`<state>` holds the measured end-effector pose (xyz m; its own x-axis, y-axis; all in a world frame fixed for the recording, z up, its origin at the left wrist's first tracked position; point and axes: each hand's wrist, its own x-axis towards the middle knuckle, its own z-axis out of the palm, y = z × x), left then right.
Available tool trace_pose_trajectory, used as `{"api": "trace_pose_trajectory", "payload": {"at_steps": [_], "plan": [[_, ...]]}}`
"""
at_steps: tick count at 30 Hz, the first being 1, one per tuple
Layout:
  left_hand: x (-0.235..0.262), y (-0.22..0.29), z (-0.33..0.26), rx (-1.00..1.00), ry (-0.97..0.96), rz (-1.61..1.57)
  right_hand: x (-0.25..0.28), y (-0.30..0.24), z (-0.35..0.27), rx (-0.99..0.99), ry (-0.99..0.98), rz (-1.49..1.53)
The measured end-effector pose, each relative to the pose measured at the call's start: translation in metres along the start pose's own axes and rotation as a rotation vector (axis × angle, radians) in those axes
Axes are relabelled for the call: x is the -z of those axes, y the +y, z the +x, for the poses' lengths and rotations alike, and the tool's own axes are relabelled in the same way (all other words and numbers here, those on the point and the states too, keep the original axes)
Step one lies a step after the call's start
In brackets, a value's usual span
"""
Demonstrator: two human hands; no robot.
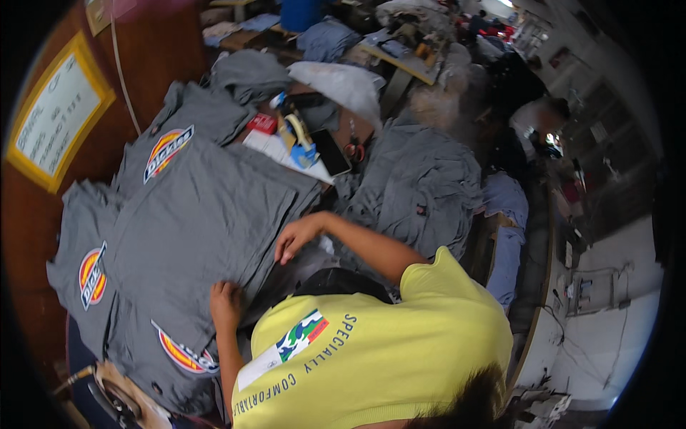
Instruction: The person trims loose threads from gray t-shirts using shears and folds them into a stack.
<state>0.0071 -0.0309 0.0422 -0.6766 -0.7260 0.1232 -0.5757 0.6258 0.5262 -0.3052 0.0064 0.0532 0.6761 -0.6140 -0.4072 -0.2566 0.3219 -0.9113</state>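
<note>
Half-curled left hand [226, 299] and right hand [300, 234], grips unclear, are at grey cloth garments [204, 204] toward the desk's [346, 125] left edge; straightening seems underway, next needing alignment.

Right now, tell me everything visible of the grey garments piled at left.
The grey garments overlap beside a brown panel in a spread, loosely layered pile of soft-looking cloth, smooth across the middle and creased around the edges. Three emblems show, each red and yellow with a white-edged dark band. The left hand rests on the cloth; the right hand is at the right edge, contact unclear.
</note>
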Motion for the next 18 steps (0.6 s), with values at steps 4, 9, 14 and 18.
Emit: {"api": "trace_pose_trajectory", "payload": {"at_steps": [4,9,14,18], "plan": [[0.000,-0.014,0.014,0.367,-0.121,-0.623,-0.024,-0.007,0.038,0.285,-0.059,-0.058],[0.006,0.009,0.026,-0.006,-0.108,0.002,-0.052,-0.027,0.082,0.376,-0.088,-0.277],[0.003,-0.006,0.017,-0.004,-0.145,-0.058,-0.059,-0.036,0.084,0.232,0.002,-0.586],[-0.001,-0.019,0.019,0.185,-0.007,-0.402,-0.053,-0.028,0.079,0.223,-0.056,-0.511]]}}
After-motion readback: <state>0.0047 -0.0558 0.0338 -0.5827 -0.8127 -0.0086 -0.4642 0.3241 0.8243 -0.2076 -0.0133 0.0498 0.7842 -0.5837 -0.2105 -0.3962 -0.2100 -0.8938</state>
